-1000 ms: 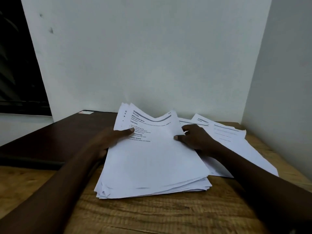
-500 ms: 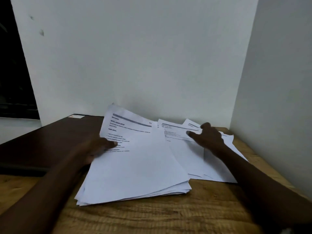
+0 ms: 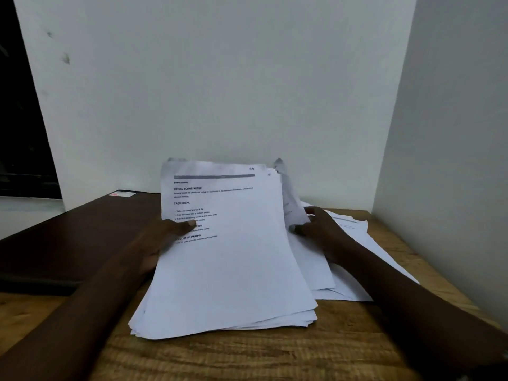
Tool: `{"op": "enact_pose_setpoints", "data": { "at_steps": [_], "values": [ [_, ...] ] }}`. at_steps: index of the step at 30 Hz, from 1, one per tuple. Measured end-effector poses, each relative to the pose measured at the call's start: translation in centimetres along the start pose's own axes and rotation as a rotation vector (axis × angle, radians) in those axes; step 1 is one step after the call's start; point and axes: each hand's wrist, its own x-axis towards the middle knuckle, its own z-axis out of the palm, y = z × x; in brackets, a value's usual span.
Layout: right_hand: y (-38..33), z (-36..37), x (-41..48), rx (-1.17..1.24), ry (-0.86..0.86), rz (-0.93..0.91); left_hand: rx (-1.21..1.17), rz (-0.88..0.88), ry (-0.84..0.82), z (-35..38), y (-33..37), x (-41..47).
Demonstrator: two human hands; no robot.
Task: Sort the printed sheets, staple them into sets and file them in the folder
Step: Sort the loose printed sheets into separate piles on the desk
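Right hand (image 3: 324, 229) back from side pile (image 3: 357, 231) right of main stack (image 3: 233, 270) - pinching next sheet (image 3: 291, 204); left hand (image 3: 156, 240) thumb-clamps stack edge (sorting continues).

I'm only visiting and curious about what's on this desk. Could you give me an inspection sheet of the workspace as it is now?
Surface: wooden table, set into a corner.
Job's things: stack of printed sheets, its far end lifted; curled sheet at its right edge; loose sheets spread flat on the right; dark folder lying flat on the left, with a small label at its far corner. No stapler seen.
Clutter: nothing seen.
Hands: left hand grips the stack's left edge, thumb on the top page; right hand pinches the curled sheet.
Cables: nothing seen.
Surroundings: white walls; dark window on the left.
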Motion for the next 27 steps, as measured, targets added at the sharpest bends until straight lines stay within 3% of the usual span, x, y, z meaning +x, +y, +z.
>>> {"op": "enact_pose_setpoints", "data": {
  "at_steps": [4, 8, 12, 15, 18, 20, 21, 24, 27],
  "values": [
    [-1.4, 1.6, -1.7, 0.270, -0.290, -0.025, -0.224, 0.076, -0.014, 1.8, 0.9, -0.5],
    [-2.5, 2.9, -2.7, 0.495, -0.292, 0.048, -0.260, 0.119, 0.005, 1.8, 0.7, -0.2],
    [-2.0, 4.2, -3.1, 0.253, -0.283, -0.072, -0.199, 0.170, 0.086, 2.0, 0.9, -0.1],
    [-1.5, 4.1, -2.7, 0.223, -0.205, -0.116, -0.220, 0.170, 0.173, 1.5, 1.6, -0.2],
    [-2.0, 3.1, -2.8, 0.241, -0.264, -0.080, -0.258, 0.008, 0.011, 2.1, 1.6, -0.9],
    [-2.2, 2.3, -2.6, 0.097, -0.319, -0.054, -0.248, -0.054, -0.026, 2.5, 1.1, -0.7],
    [-2.0, 1.4, -1.9, -0.049, -0.237, -0.078, -0.235, -0.060, -0.023, 2.6, 0.7, -0.3],
    [-0.8, -3.8, -0.1, -0.627, 0.246, -0.033, -0.168, -0.093, 0.026, 1.4, -0.4, 1.0],
    [1.3, -8.5, -0.1, -0.909, 0.384, 0.261, -0.110, -0.107, 0.087, 0.2, -1.3, 2.1]
  ]
}}
